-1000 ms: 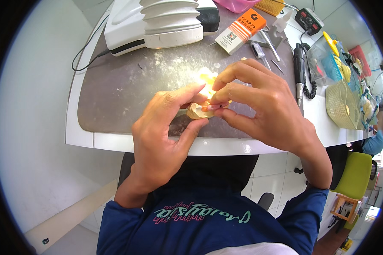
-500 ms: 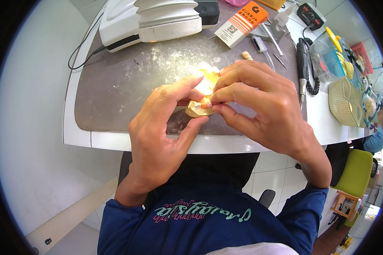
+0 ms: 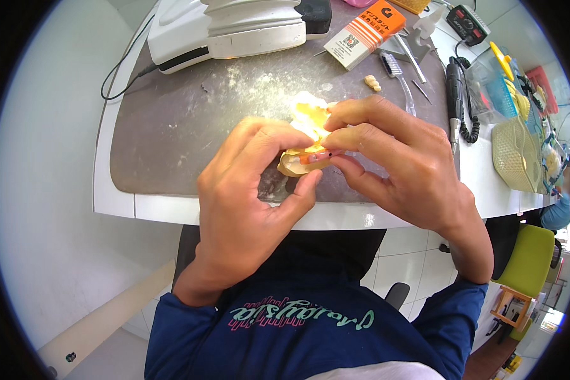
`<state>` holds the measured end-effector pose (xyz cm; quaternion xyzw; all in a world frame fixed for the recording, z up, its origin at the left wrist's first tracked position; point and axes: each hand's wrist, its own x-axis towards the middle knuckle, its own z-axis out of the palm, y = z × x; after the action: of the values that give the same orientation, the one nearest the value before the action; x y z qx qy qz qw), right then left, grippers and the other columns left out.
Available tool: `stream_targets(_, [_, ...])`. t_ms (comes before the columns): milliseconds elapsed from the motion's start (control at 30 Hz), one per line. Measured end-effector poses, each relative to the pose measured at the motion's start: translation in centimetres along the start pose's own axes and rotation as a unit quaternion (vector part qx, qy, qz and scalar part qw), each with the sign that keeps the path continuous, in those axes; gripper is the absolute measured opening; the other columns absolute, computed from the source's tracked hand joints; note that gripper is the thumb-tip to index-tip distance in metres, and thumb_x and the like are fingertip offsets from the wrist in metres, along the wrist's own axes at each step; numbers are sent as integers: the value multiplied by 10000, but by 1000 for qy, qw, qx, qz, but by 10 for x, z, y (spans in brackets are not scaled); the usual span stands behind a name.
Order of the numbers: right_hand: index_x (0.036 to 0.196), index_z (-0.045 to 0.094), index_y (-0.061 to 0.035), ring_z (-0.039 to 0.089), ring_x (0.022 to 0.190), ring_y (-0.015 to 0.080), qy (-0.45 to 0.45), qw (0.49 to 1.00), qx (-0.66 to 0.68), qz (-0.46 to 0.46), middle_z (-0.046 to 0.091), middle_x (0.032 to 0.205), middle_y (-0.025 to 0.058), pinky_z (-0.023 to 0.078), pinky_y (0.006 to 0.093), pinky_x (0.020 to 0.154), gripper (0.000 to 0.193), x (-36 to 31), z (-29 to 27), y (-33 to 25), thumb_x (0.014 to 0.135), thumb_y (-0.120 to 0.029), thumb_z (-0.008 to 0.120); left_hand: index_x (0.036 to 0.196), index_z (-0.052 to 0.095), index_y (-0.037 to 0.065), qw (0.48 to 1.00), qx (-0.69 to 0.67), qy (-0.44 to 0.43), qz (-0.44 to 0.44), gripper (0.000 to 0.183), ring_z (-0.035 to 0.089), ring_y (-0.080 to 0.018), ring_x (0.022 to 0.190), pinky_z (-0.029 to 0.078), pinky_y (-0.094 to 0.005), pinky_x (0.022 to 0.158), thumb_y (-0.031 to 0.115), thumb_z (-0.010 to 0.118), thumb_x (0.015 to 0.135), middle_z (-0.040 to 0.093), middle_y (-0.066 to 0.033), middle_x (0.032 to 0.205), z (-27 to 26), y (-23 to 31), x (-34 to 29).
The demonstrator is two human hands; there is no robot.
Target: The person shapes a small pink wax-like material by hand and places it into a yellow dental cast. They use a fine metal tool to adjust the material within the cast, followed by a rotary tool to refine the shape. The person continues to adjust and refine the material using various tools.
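Observation:
Both hands are closed on a pale yellow dental cast (image 3: 291, 166) above the grey work mat. My left hand (image 3: 244, 190) has its fingers over the cast's left side, with the thumb at its near edge. On the other side, the fingertips of my right hand (image 3: 405, 158) press against the cast. An orange-pink piece (image 3: 314, 156) lies along the near part of the cast, beside the right fingertips. Strong light washes out the far part of the cast. My fingers hide some of its middle.
A white machine with a ribbed hood (image 3: 256, 31) stands at the back left. Behind my right hand lie a small tooth-coloured piece (image 3: 372, 83), a brush (image 3: 392, 66), a thin tool and an orange-and-white box (image 3: 364, 35). A black handpiece (image 3: 454, 95) and plastic baskets (image 3: 516, 152) are at the right.
My left fingertips have shifted right, over the cast's middle. More of the orange-pink piece shows now. The right hand still grips the cast, and the whole view has shifted slightly.

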<state>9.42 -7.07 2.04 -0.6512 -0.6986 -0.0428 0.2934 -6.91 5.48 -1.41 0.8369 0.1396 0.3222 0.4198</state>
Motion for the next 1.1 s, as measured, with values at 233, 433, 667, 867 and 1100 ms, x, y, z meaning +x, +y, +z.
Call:
stream_targets(233, [930, 689, -50, 714, 835, 253, -41, 999, 6, 4, 694, 989, 72, 569, 330, 671, 209, 3, -8, 4, 743, -35, 781, 864, 681, 38, 999, 18, 30, 13, 178, 637, -196, 848, 496, -297, 765, -30, 740, 711, 644, -82, 932, 7, 0, 2])
stream_targets(433, [917, 682, -22, 725, 947, 311, -59, 998, 32, 11, 713, 953, 104, 594, 360, 754, 181, 2, -10, 6, 758, -15, 769, 857, 687, 30, 998, 30, 31, 35, 160, 642, -181, 825, 500, -293, 764, -44, 734, 723, 661, -78, 906, 7, -1, 4])
stream_targets(667, [930, 686, -12, 722, 946, 326, -61, 997, 48, 14, 728, 964, 123, 591, 402, 856, 171, 3, -10, 6, 776, -19, 758, 854, 702, 21, 998, 35, 33, 37, 157, 653, -165, 817, 506, -279, 749, -63, 735, 726, 678, -81, 902, 6, 0, 3])
stream_targets(867, [935, 686, -13, 722, 919, 324, -50, 997, 61, 19, 728, 957, 119, 585, 409, 876, 169, 2, -8, 8, 782, -21, 757, 857, 701, 21, 998, 25, 51, 27, 155, 652, -162, 814, 508, -277, 740, -66, 730, 732, 678, -80, 904, 8, 2, 3])
stream_targets(1100, [944, 689, -11, 720, 910, 315, -62, 996, 57, 17, 726, 951, 116, 581, 406, 882, 176, 2, -11, 5, 783, -21, 761, 876, 703, 27, 997, 28, 47, 48, 164, 651, -157, 818, 513, -276, 740, -61, 733, 741, 674, -79, 901, 8, 0, 1])
